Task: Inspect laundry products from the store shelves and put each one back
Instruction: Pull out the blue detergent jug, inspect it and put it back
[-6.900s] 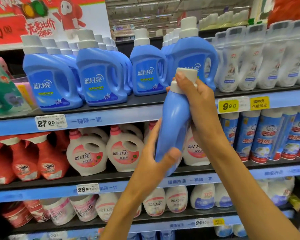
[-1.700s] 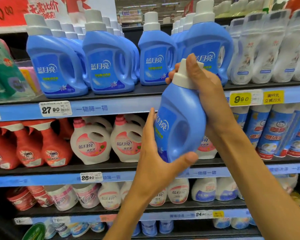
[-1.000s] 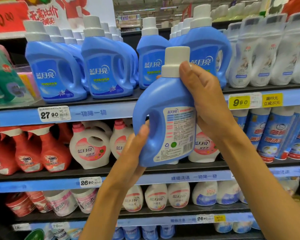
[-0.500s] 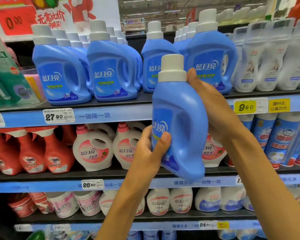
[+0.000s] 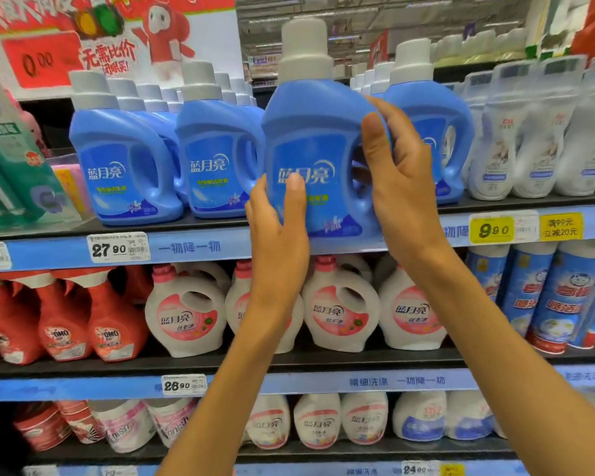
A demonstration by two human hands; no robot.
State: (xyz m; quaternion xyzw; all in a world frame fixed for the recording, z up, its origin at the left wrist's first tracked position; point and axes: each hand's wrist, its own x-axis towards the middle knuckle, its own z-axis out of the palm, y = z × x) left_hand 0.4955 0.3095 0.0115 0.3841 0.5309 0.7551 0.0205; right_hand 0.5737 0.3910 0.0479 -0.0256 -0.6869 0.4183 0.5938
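A blue detergent bottle (image 5: 311, 146) with a white cap stands upright at the front edge of the top shelf (image 5: 193, 247), its front label facing me. My left hand (image 5: 279, 231) grips its lower left corner, thumb across the label. My right hand (image 5: 397, 180) holds the handle side, thumb on the handle and fingers curled behind it. The bottle sits in the gap between other blue bottles of the same kind (image 5: 124, 166).
More blue bottles (image 5: 430, 139) stand right of the held one, then white pouch bottles (image 5: 536, 132). White-and-pink bottles (image 5: 340, 304) and red spray bottles (image 5: 62, 314) fill the shelf below. Price tags line the blue shelf rails.
The bottle has been turned label-forward, raised and moved back onto the top shelf among the other blue bottles. Both hands stay on it.
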